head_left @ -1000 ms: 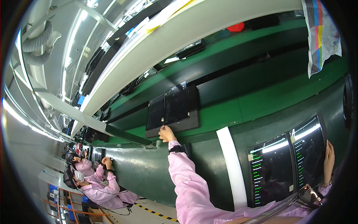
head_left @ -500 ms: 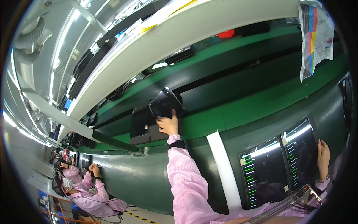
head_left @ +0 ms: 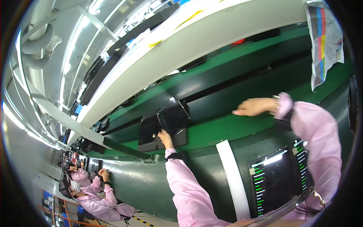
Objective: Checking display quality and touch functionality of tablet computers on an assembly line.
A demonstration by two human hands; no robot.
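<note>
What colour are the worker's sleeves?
Pale pink sleeves, with a black wrist strap; head view.

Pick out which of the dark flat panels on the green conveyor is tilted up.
It is the dark glossy panel that the left hand grips by its lower edge, tipped up. The darker panel beside it lies flat, untouched.

The left hand (head_left: 165, 138) hides the black panel's (head_left: 173, 118) lower corner.

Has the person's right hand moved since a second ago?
Yes. The right hand has risen from beside the lit dark screens up over the green conveyor belt.
</note>
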